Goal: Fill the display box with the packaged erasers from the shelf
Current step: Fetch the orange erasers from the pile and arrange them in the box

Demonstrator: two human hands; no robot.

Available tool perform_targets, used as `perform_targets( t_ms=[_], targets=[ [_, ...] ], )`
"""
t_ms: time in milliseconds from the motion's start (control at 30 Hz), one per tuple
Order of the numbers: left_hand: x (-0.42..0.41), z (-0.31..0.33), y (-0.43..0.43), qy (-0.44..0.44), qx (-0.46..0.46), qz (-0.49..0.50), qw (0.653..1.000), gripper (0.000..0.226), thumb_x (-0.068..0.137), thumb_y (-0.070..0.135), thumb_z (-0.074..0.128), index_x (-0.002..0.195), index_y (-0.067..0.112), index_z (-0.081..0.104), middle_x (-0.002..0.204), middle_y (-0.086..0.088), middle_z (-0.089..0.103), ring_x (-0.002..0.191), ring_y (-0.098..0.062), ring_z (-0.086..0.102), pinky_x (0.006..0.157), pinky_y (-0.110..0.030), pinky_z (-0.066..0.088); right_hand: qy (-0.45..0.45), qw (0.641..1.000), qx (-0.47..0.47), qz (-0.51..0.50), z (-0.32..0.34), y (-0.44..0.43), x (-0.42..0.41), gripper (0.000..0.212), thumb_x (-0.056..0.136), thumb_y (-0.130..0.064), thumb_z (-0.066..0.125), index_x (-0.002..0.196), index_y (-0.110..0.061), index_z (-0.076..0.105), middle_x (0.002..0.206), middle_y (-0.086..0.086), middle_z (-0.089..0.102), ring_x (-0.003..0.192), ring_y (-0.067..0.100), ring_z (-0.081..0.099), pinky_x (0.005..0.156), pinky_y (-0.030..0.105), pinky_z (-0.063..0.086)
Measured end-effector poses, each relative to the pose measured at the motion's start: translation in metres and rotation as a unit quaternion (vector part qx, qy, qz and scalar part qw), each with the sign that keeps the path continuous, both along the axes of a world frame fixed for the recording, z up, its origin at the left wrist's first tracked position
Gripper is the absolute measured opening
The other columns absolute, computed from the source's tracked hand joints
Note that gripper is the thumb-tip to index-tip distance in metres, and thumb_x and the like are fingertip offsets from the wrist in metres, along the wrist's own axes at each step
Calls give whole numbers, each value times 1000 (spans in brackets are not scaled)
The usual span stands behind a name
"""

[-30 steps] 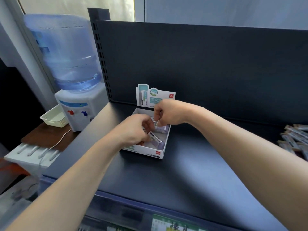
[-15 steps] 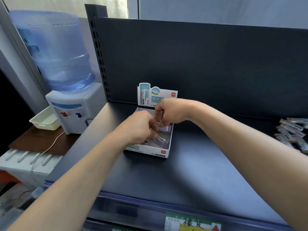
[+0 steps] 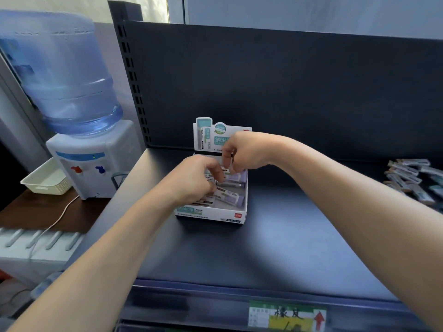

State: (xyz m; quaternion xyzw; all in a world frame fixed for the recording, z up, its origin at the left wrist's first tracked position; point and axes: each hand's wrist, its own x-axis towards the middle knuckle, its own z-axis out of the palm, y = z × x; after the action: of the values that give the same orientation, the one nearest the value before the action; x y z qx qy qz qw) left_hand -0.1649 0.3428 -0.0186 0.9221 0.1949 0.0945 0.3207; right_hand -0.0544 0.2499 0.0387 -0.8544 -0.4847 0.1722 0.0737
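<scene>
Erasers point(image 3: 229, 196) already lie in the display box point(image 3: 211, 215), so the left hand point(image 3: 191, 178), fingers curled round one pack point(image 3: 220, 181) there, should lay it flat beside them, while the right hand point(image 3: 247, 152), curled just above, may hold another, though I cannot tell.
</scene>
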Motion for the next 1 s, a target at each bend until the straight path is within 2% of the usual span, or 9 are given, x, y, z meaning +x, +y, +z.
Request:
perform_targets(
  t_ms=[167, 267, 333, 500, 633, 733, 833, 900, 1000],
  targets=[
    [-1, 3, -3, -3, 46, -4, 999, 20, 77, 2, 64, 87, 19, 62, 82, 10, 53, 60, -3, 49, 53, -21, 40, 6, 999, -33, -18, 6, 1, -6, 19, 82, -3, 58, 95, -12, 68, 90, 3, 70, 68, 9, 60, 55, 18, 43],
    [-1, -1, -3, 3, 80, 9, 997, 24, 79, 7, 66, 101, 15, 59, 107, 1, 55, 96, -17, 53, 74, -24, 38, 1, 998, -51, -26, 2, 2, -8, 22, 81, -5, 61, 100, -11, 70, 101, 7, 72, 83, 17, 61, 66, 23, 47],
    [0, -2, -1, -2, 82, 20, 996, 30, 80, 8, 67, 108, 13, 56, 117, -1, 55, 108, -18, 51, 80, -22, 35, 1, 998, -53, -31, 0, 4, -10, 22, 82, -5, 60, 101, -10, 71, 101, 7, 73, 83, 17, 61, 66, 23, 48],
    [0, -2, 2, -6, 94, 50, 994, 35, 80, 5, 64, 111, 12, 51, 118, -4, 57, 105, -22, 53, 84, -30, 43, -18, 999, -28, -36, -3, 6, -12, 22, 83, -5, 62, 102, -9, 72, 103, 7, 73, 86, 17, 60, 82, 30, 52],
    [0, -1, 0, -5, 127, 81, 989, 33, 81, 0, 58, 110, 11, 47, 113, -7, 55, 102, -28, 55, 84, -40, 48, -28, 999, -21, -33, -4, 7, -14, 20, 84, -5, 64, 102, -8, 71, 103, 6, 72, 84, 16, 59, 78, 29, 49],
    [1, -1, 0, 12, 157, 90, 983, 29, 82, 0, 57, 108, 10, 49, 112, -10, 55, 99, -31, 55, 80, -41, 48, -23, 999, -17, -38, -3, 7, -14, 19, 84, -5, 64, 102, -7, 71, 103, 6, 72, 84, 16, 60, 74, 26, 47],
    [3, -2, -1, 21, 172, 111, 979, 39, 83, 4, 61, 119, 6, 47, 114, -14, 50, 102, -36, 55, 80, -42, 47, -29, 998, -12, -46, -5, 8, -12, 20, 83, -6, 65, 102, -6, 72, 102, 7, 72, 92, 20, 65, 79, 28, 51],
    [4, -1, -1, 42, 191, 115, 974, 38, 83, 8, 65, 117, 4, 48, 112, -16, 49, 100, -37, 56, 77, -41, 45, -33, 998, -7, -53, -6, 9, -11, 20, 81, -6, 65, 100, -5, 72, 101, 7, 72, 94, 21, 66, 79, 29, 52],
    [5, -1, -1, 59, 214, 111, 969, 32, 83, 5, 62, 113, 2, 50, 109, -17, 50, 97, -38, 56, 71, -37, 40, -27, 998, -10, -58, -7, 9, -9, 20, 81, -6, 64, 99, -5, 72, 99, 7, 73, 86, 18, 65, 74, 27, 52]
  ],
)
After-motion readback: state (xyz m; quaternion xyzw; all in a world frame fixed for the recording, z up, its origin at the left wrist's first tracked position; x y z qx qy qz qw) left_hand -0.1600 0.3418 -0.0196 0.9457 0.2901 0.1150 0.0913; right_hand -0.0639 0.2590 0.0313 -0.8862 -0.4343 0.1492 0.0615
